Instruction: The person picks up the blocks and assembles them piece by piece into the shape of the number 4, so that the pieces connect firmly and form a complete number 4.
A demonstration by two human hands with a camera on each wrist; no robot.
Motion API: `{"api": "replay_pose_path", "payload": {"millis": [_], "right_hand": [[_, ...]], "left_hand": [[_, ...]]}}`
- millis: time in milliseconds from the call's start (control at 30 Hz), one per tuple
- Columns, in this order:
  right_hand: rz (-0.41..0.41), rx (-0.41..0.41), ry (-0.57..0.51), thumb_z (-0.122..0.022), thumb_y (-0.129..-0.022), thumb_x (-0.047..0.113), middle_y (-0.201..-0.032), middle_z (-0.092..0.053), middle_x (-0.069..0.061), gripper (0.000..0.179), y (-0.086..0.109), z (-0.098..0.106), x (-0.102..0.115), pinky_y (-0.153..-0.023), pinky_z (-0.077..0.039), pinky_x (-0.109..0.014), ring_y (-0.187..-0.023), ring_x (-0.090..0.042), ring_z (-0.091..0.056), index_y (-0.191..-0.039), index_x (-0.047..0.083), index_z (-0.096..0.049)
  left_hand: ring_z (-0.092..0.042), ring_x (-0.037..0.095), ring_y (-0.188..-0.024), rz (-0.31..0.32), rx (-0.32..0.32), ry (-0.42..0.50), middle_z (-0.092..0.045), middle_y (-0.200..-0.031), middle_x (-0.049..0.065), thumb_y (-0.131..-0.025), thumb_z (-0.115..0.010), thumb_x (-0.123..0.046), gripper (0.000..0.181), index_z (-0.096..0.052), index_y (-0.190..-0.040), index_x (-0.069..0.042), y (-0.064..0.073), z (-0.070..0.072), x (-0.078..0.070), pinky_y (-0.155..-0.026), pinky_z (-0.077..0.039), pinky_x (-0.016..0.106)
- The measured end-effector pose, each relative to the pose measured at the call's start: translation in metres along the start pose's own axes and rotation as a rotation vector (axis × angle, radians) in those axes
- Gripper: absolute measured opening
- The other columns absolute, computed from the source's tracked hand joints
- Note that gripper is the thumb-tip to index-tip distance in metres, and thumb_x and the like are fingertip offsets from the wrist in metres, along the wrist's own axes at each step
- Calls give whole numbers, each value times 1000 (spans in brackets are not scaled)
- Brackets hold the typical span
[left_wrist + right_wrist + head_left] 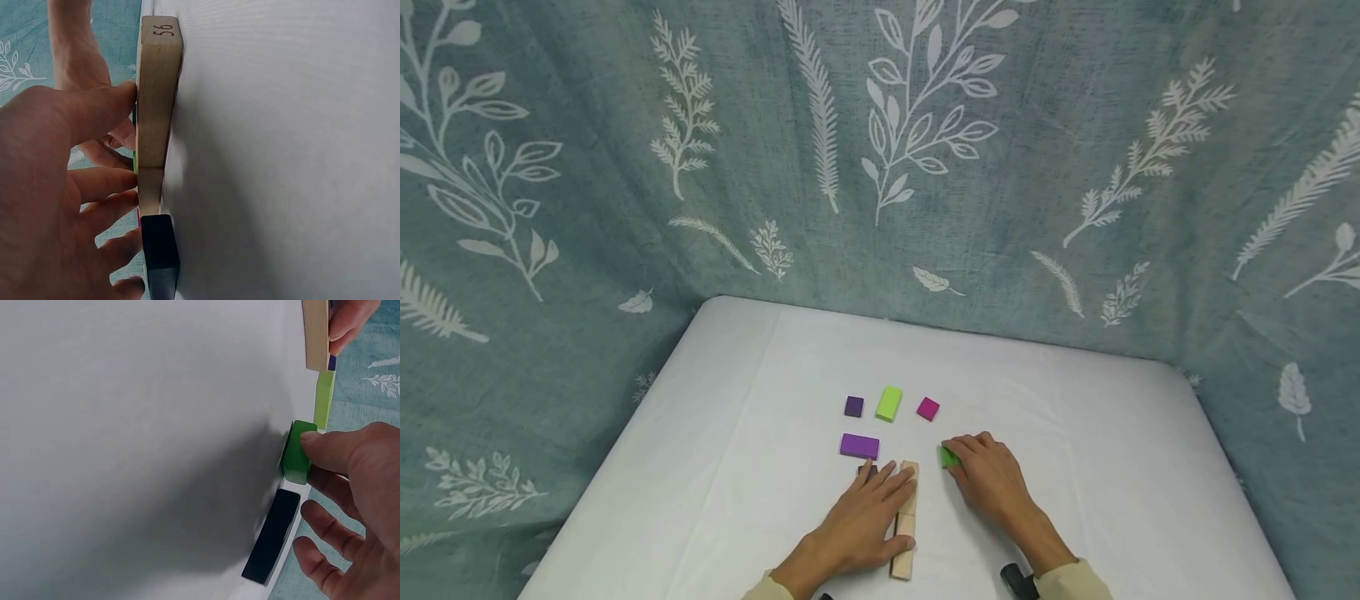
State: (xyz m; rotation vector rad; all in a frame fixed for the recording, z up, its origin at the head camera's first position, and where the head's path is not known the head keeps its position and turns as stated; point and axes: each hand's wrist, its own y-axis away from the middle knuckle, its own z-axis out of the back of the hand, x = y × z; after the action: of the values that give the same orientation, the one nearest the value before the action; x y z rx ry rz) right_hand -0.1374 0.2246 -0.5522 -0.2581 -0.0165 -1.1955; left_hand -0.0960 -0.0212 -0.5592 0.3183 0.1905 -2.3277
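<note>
Two plain wooden blocks (902,546) lie end to end in a line on the white table, one marked 56 in the left wrist view. My left hand (867,521) rests spread over them, its thumb (109,106) and fingertips at their upper edge. A dark block (159,250) sits beside the far wooden one, partly covered by left fingers in the head view. My right hand (992,475) pinches a green block (299,453) between thumb and fingers, right at the table surface. Another dark block (272,536) lies under the right hand, hidden in the head view.
Farther back on the table (760,483) lie a purple block (859,446), a small dark purple block (853,407), a lime block (888,404) and a magenta block (928,408). A leaf-patterned curtain (1000,208) hangs behind the table.
</note>
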Motion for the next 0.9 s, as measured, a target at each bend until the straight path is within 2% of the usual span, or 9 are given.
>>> {"api": "replay_pose_path", "payload": {"millis": [300,500,733,900], "right_hand": [[7,18,6,-81,-87,18,-120,-70,1,40,-15,1,11,-88,-51,-42,-107,-20,-59,-125,15,-71],[25,39,-6,-80,-88,19,-121,-69,-1,40,-27,-1,16,-94,-52,-46,-111,-22,-61,-126,13,-70],[33,80,-68,-79,-89,19,-120,-69,-3,40,-33,-2,23,-97,-52,-47,-111,-23,-64,-127,12,-70],[53,99,-129,-78,-90,19,-121,-69,-4,38,-35,-2,26,-99,-52,-46,-113,-24,-64,-126,10,-70]], "left_hand": [[-31,27,-149,-8,-15,-7,-37,-161,3,-97,-58,-54,73,-44,-153,-10,0,-2,1,-121,-21,55],[-32,27,-149,-4,-25,-14,-37,-161,4,-97,-58,-55,72,-44,-153,-11,1,-2,3,-121,-21,54],[-30,26,-150,1,-10,9,-36,-162,3,-97,-58,-54,73,-43,-154,-12,-1,-4,3,-122,-18,53],[-32,27,-149,-14,-28,1,-37,-161,5,-97,-59,-53,73,-44,-154,-10,-1,-3,2,-122,-20,52]]}}
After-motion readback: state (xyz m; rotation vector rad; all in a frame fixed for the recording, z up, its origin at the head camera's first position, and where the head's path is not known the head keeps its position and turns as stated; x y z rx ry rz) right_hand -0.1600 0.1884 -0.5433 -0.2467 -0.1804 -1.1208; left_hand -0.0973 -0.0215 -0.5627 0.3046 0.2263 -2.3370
